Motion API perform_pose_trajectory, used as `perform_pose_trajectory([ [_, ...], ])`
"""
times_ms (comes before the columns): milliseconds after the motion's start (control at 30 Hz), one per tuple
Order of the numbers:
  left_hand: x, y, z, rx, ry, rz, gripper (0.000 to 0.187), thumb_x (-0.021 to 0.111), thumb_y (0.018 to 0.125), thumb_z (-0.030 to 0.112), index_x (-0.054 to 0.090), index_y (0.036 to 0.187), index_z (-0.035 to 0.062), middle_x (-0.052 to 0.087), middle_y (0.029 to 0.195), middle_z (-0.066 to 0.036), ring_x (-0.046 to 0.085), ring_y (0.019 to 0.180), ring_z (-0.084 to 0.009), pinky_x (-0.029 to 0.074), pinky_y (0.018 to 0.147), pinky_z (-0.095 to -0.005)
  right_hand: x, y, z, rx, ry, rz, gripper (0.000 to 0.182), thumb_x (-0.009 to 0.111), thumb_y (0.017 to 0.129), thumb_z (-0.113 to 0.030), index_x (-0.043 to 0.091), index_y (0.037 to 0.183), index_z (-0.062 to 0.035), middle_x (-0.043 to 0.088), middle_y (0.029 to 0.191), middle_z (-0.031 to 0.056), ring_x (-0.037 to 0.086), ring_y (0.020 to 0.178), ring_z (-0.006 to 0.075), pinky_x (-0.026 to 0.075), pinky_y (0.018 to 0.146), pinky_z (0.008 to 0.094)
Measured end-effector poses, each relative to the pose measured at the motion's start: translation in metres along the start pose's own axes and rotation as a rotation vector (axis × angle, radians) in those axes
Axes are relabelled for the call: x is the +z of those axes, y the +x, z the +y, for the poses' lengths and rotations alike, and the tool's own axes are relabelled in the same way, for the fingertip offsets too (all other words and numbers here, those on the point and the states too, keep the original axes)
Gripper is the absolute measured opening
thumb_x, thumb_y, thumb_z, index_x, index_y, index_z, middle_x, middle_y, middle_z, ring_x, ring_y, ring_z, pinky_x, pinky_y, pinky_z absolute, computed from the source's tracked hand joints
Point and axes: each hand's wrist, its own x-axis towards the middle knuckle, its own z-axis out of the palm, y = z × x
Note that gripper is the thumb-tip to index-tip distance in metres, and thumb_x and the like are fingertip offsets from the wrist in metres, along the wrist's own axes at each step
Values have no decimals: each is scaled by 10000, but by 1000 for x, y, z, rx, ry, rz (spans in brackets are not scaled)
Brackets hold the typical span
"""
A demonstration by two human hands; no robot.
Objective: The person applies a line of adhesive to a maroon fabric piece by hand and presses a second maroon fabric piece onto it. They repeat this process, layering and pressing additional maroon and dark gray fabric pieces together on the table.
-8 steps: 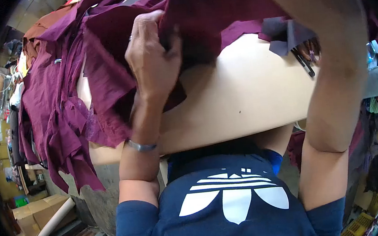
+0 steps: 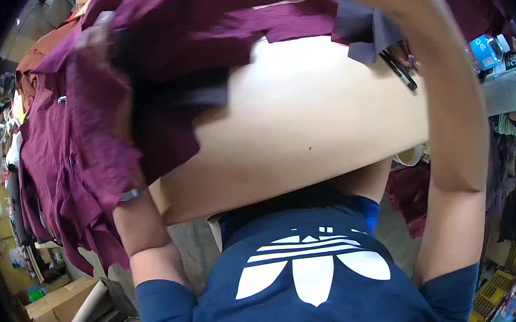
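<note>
Maroon cloth (image 2: 191,43) is spread across the top of the pale table (image 2: 328,111) and hangs over its left edge. My left hand (image 2: 94,40) is at the upper left, blurred by motion, with maroon cloth around it and draped over the forearm; its fingers are smeared. A dark patch of cloth or shadow lies just right of that forearm. My right arm reaches up past the top edge of the view, so the right hand is cut off.
Black pens or tools (image 2: 400,71) lie on the right of the table beside dark grey cloth pieces (image 2: 362,33). A blue-labelled bottle (image 2: 488,52) stands at the far right. Cardboard boxes (image 2: 61,307) and a pale roll (image 2: 82,317) are at the lower left.
My left hand has moved left and slightly up, and maroon cloth has shifted left with it, uncovering more tabletop. The right arm has swung slightly left.
</note>
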Motion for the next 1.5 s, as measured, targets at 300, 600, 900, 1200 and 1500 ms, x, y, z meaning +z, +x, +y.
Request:
perform_pose_trajectory([
  [300, -40, -18, 112, 312, -527, -169, 478, 613, 800, 200, 471, 1233, 56, 576, 1071, -151, 585, 934, -261, 466, 813, -332, 108, -118, 69, 15, -114, 50, 648, 469, 717, 133, 515, 1291, -164, 615, 1113, 197, 593, 1068, 265, 490, 880, 369],
  [600, -55, -46, 136, 374, -721, -414, 490, 625, 786, 202, 476, 1225, 46, 572, 1088, -156, 584, 947, -263, 463, 824, -331, 92, -179, 57, 224, -102, -92, 614, 446, 773, 86, 463, 1333, -165, 581, 1208, 123, 534, 1136, 332, 415, 976, 405],
  [900, -57, -47, 132, 263, -918, -576, 502, 637, 771, 205, 481, 1217, 36, 568, 1105, -160, 583, 960, -265, 460, 834, -330, 93, -195, 22, 459, 263, -29, 541, 508, 886, -85, 335, 1398, -112, 546, 1238, 166, 510, 1156, 331, 371, 1009, 410],
  [1200, -24, -48, 159, 139, -1100, -707, 515, 650, 756, 207, 485, 1209, 26, 564, 1122, -165, 583, 973, -267, 457, 845, -329, 28, -258, 42, 830, 451, 599, 356, 457, 882, 27, 479, 1238, 25, 567, 1200, 136, 566, 1039, 203, 431, 931, 321],
  [1500, 3, -40, 182, 129, -1158, -766, 527, 662, 741, 210, 490, 1201, 16, 559, 1139, -169, 582, 986, -269, 454, 855, -328, 68, -437, 44, 945, -179, -191, 557, 720, 698, -172, 523, 1191, -4, 511, 1225, 203, 444, 1162, 384, 369, 964, 449],
])
